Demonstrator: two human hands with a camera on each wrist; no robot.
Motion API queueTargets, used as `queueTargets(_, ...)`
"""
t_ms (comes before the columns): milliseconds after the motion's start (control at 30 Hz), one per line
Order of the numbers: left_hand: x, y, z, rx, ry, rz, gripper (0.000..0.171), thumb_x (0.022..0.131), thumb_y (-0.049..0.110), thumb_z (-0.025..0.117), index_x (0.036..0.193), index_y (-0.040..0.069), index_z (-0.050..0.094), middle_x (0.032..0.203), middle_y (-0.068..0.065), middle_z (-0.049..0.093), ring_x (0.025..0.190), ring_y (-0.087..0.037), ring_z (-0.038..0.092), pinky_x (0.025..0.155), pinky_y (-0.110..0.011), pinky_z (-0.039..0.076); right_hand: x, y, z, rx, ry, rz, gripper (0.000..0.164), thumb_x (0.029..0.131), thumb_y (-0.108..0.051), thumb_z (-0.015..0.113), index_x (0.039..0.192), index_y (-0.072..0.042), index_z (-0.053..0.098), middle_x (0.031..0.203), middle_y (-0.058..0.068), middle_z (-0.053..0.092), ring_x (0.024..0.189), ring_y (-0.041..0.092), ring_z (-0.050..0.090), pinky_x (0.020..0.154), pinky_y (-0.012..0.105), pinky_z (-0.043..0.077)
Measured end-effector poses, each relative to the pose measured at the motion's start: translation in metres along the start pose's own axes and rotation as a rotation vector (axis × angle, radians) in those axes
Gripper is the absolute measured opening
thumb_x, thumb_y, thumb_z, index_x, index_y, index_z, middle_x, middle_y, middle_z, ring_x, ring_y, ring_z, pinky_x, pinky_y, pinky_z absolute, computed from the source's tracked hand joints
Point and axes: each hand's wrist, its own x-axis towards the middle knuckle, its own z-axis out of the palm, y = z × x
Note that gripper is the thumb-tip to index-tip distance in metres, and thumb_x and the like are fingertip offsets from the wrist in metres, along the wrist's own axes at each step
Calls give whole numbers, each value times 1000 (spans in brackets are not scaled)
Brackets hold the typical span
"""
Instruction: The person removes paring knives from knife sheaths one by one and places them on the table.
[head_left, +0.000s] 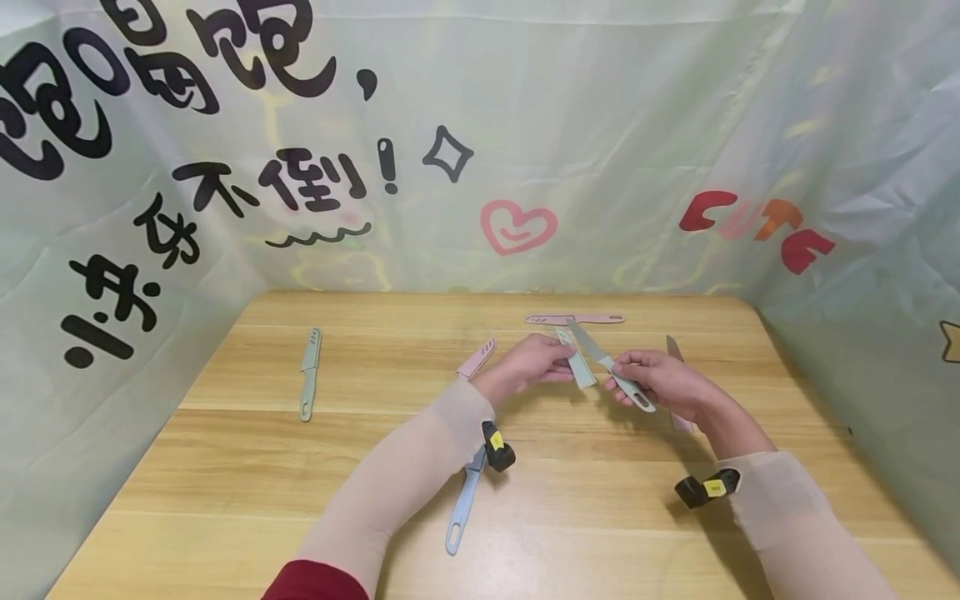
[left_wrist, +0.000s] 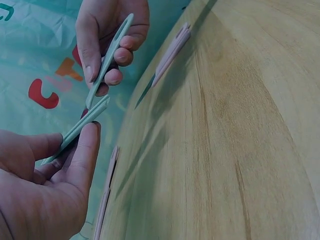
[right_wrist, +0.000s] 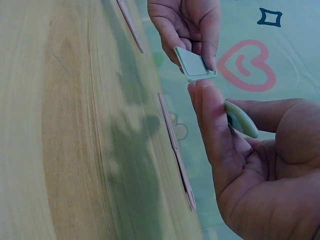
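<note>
In the head view my left hand (head_left: 534, 365) pinches a pale green knife sheath (head_left: 579, 363) between thumb and fingers. My right hand (head_left: 660, 379) grips the pale green handle of a paring knife (head_left: 633, 392). Its bare blade (head_left: 588, 340) points up and to the left, just beside the sheath. The left wrist view shows the sheath (left_wrist: 82, 125) and the knife's handle (left_wrist: 111, 55) close together, both above the table. Seen from the right wrist, the sheath's wide end (right_wrist: 197, 67) faces my right hand (right_wrist: 265, 165), whose fingers hide most of the knife.
A sheathed green knife (head_left: 310, 375) lies at the left, a sheathed pink one (head_left: 573, 319) at the back. Under my left arm are a pink sheath (head_left: 477, 360) and a blue knife (head_left: 462, 508), both partly hidden. A pink-handled knife (left_wrist: 172, 52) with bare blade lies behind my right hand.
</note>
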Motion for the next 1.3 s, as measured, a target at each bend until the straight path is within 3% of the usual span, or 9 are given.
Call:
queueTargets(233, 3, -2, 3, 13, 12, 7, 27, 100, 11, 56, 114, -11, 62, 89, -18, 68, 74, -19, 68, 89, -36, 58, -1, 1, 0, -4, 15, 6, 39, 106, -16, 41, 126, 18, 38, 107, 23, 61, 79, 15, 63, 72, 31, 60)
queueTargets(533, 9, -7, 7, 12, 12, 7, 27, 98, 8, 57, 114, -14, 61, 88, -19, 68, 75, -20, 68, 80, -30, 61, -6, 3, -3, -52, 55, 5, 39, 106, -19, 43, 124, 16, 41, 112, 25, 63, 85, 22, 65, 75, 36, 59)
queueTargets(833, 13, -8, 15, 54, 0, 15, 25, 98, 8, 58, 110, -13, 63, 84, -15, 67, 71, -19, 67, 75, -28, 62, -8, 7, -7, -36, 94, -6, 40, 106, -19, 45, 122, 17, 42, 108, 25, 62, 87, 23, 65, 76, 36, 60)
queueTargets(1133, 17, -9, 23, 101, 13, 11, 21, 97, 8, 60, 104, -11, 66, 83, -16, 67, 70, -19, 66, 79, -34, 61, -10, 13, -11, -48, 140, -1, 40, 106, -18, 44, 123, 18, 41, 107, 23, 61, 93, 23, 64, 80, 36, 59)
queueTargets(1300, 20, -13, 28, 135, 20, 11, 21, 96, 9, 61, 102, -10, 67, 82, -16, 68, 69, -19, 67, 74, -31, 62, -13, 16, -13, -58, 160, 15, 40, 106, -18, 43, 124, 18, 41, 107, 21, 63, 93, 23, 65, 79, 33, 59)
